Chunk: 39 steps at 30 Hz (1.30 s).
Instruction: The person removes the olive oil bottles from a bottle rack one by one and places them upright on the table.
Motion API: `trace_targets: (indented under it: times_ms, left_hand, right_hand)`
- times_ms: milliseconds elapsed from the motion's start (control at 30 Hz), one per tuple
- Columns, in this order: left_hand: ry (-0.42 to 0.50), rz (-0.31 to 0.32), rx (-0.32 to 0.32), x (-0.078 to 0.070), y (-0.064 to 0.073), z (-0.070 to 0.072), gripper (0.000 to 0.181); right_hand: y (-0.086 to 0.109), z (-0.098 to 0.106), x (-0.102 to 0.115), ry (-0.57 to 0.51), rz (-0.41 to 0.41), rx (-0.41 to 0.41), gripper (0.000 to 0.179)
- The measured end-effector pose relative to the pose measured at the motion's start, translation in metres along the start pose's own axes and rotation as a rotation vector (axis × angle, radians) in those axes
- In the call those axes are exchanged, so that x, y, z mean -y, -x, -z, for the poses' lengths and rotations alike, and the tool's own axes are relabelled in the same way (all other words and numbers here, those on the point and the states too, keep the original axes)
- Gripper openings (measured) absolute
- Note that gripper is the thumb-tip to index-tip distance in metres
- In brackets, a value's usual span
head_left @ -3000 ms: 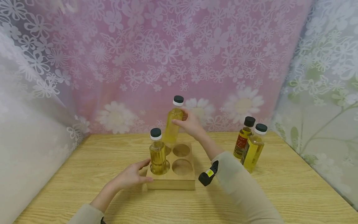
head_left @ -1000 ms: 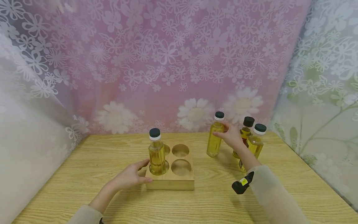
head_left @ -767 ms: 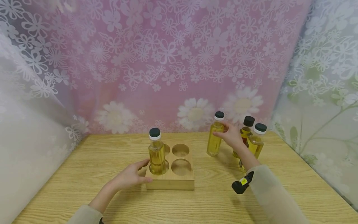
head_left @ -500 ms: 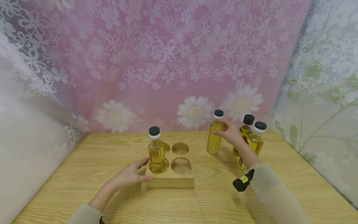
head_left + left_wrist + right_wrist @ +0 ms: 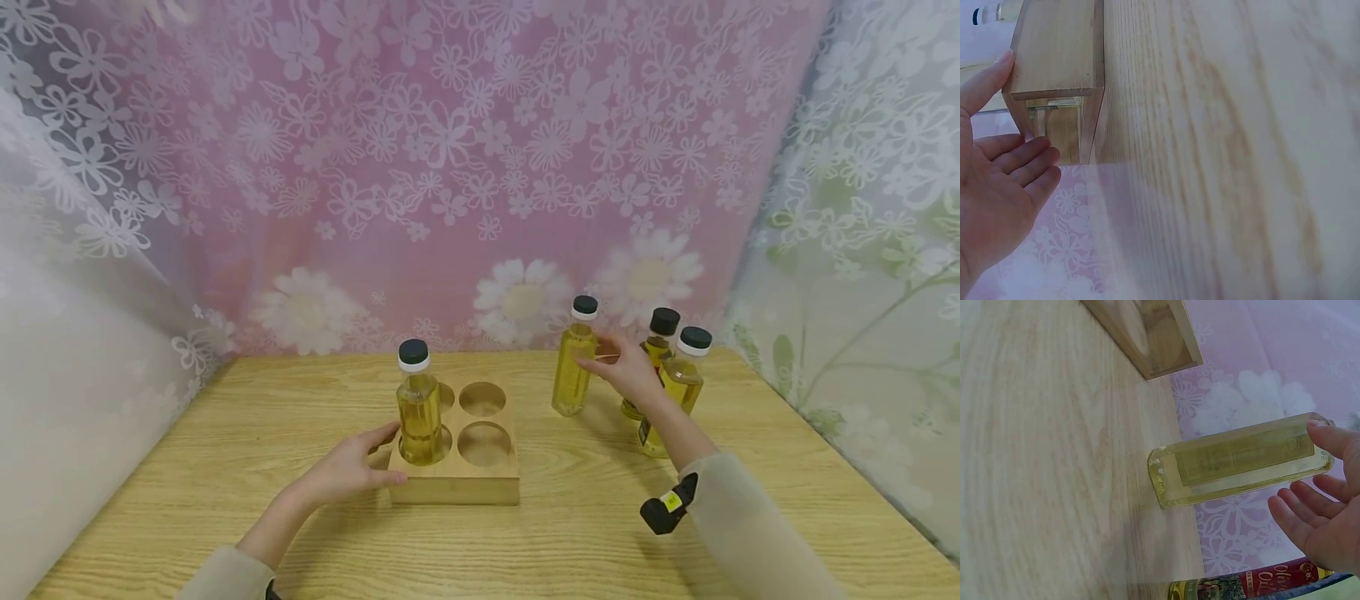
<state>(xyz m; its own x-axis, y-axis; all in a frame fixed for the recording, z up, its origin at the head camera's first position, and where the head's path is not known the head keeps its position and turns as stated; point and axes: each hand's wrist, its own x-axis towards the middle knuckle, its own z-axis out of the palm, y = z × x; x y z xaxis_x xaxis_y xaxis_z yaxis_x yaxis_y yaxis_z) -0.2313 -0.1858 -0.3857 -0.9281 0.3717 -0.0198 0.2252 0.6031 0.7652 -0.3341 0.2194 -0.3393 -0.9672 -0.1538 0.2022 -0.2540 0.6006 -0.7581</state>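
A wooden bottle holder [image 5: 455, 490] with round holes stands on the table. In its front left hole sits a bottle of yellow oil [image 5: 420, 417] with a dark cap and white collar. My left hand [image 5: 347, 473] rests against the holder's left end, thumb [image 5: 994, 75] at the front corner, fingers loosely extended along the hollow side. Right of the holder another yellow oil bottle [image 5: 572, 375] stands upright on the table. My right hand [image 5: 626, 367] is beside it, thumb and fingers spread, with the thumb tip [image 5: 1322, 432] right at the glass and the other fingers apart from it.
Two more bottles stand at the right: a red-labelled olive oil bottle [image 5: 1285, 577] with a black cap and a yellow oil bottle [image 5: 682, 387] in front of it. The right forearm partly covers both. A pink floral curtain [image 5: 480, 150] hangs behind the table [image 5: 450, 550].
My right hand carried an oil bottle from above the holder's back to the table at the right. Its grip has just loosened and it has drawn slightly right. The left hand has stayed.
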Motion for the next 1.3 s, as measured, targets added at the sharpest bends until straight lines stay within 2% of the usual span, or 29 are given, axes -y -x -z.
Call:
trace_targets:
  times_ms: [233,467,967,1300]
  left_hand:
    - [-0.005,0.012,0.0,-0.001,0.001,0.001,0.088]
    - [0.003,0.013,0.0,-0.004,0.002,0.003,0.088]
    - [-0.007,-0.01,0.004,-0.003,-0.001,0.001,0.087]
    - [-0.026,-0.018,-0.008,-0.002,0.0,-0.001,0.086]
  right_hand:
    - [0.018,-0.003,0.004,0.011,-0.01,-0.024,0.056]
    - [0.025,-0.011,0.023,-0.005,0.06,0.019,0.049]
    - [0.026,-0.062,0.075,-0.1,0.188,0.209,0.053]
    - [0.026,-0.097,0.108,-0.155,0.225,0.246,0.057]
